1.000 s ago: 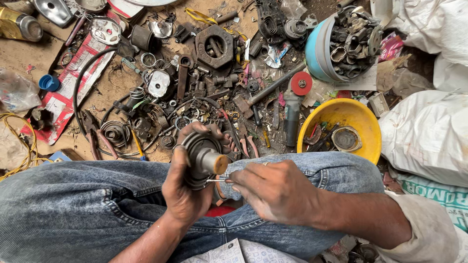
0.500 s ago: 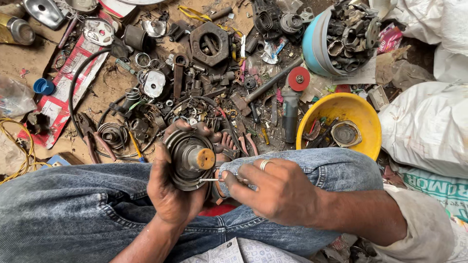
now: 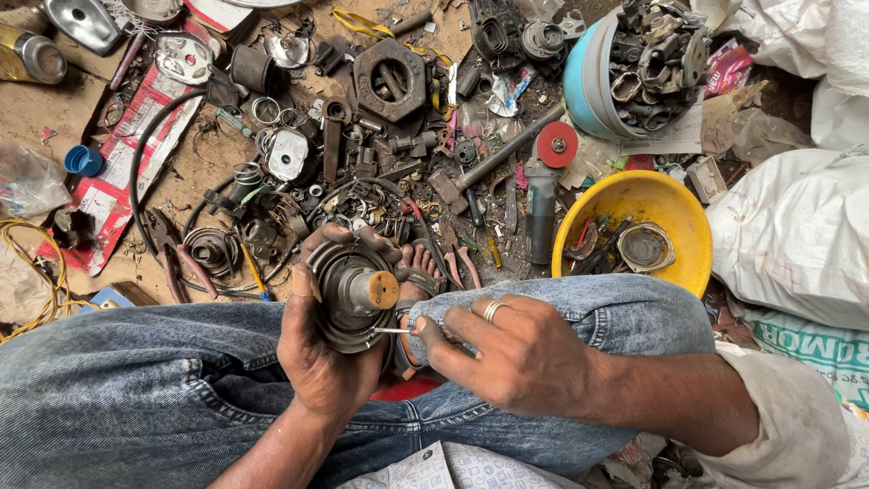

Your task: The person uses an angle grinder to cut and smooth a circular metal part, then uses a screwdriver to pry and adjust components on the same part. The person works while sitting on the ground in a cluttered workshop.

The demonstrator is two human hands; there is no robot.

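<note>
Our left hand point(image 3: 321, 362) grips the hub point(image 3: 351, 294), our right point(image 3: 516, 349) pinches a probe point(image 3: 391, 330) that may slip and jab our thumb.

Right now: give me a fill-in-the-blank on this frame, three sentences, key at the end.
1. The left hand grips a round metal part that has a stub with a ____ tip.
2. The right hand holds a thin metal tool against that part and wears a ____ on one finger.
3. The bowl beside the person's right knee is ____ in colour.

Missing words: orange; ring; yellow
</note>
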